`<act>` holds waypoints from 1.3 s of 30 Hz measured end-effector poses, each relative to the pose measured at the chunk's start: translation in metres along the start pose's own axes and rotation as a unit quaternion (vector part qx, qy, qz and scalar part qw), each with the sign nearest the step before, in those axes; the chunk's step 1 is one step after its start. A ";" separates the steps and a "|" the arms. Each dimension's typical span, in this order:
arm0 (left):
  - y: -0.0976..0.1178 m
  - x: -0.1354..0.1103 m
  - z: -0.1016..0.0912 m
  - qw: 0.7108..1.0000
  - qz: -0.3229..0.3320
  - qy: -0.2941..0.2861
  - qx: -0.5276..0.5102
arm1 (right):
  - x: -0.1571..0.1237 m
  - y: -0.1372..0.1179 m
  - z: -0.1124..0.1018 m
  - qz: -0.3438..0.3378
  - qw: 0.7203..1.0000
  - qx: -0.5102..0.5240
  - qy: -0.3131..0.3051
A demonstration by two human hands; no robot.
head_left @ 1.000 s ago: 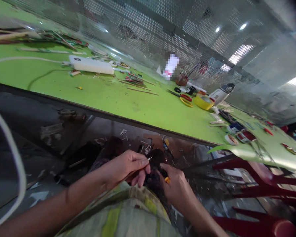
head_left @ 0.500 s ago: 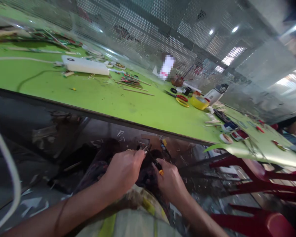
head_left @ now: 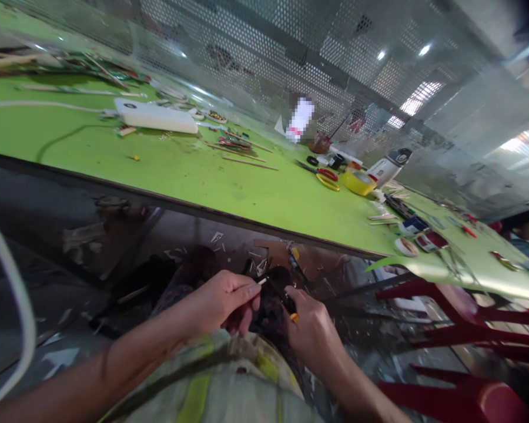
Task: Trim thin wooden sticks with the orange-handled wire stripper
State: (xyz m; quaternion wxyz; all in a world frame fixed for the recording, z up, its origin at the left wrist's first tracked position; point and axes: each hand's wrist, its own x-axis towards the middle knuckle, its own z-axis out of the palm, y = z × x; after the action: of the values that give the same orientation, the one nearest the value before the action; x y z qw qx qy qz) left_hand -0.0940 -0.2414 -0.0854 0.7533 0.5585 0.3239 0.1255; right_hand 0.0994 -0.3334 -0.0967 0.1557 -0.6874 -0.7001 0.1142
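Left hand has a pinching grip on a thin white stick, below the near edge of the table; the right hand clasps a black-and-yellow cutter. Left has just rolled back, baring the stick's tip, seemingly within the cutter's reach.

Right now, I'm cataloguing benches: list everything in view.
White piece: one, white, lower centre.
Tool: one, black and orange, lower centre.
Table: one, green, across middle.
Box: one, white, table's left.
Sticks: several, brown, table's middle.
Scissors: one, red-yellow, table's middle.
Tape: one, yellow, beside scissors.
Bottle: one, pale, beyond tape.
Containers: several, red and blue, table's right.
Cable: count unclear, white, left.
Chairs: count unclear, red, lower right.
Scraps: many, pale, below table.
Mesh: one, grey, background.
Other person: one, right edge.
Left hand: one, holding white piece.
Right hand: one, holding tool.
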 end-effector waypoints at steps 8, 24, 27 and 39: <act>-0.014 0.006 0.020 0.798 0.129 0.258 0.529 | 0.008 0.003 0.008 0.037 0.999 -0.022 -0.006; 0.000 0.002 0.011 0.996 0.054 0.061 0.034 | 0.006 -0.004 -0.002 0.040 0.971 0.232 -0.039; 0.007 -0.003 0.013 0.996 0.056 0.067 0.030 | 0.001 0.000 0.001 0.067 0.963 0.258 -0.044; 0.008 -0.003 -0.008 0.963 0.115 0.136 0.203 | -0.005 0.019 0.047 0.143 0.968 0.204 0.016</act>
State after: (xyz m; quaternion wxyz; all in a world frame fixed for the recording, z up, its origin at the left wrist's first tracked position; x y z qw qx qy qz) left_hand -0.0997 -0.2336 -0.0782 0.5531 0.7109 0.3761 0.2175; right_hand 0.0993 -0.3355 -0.1477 0.2859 -0.7360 -0.5537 0.2646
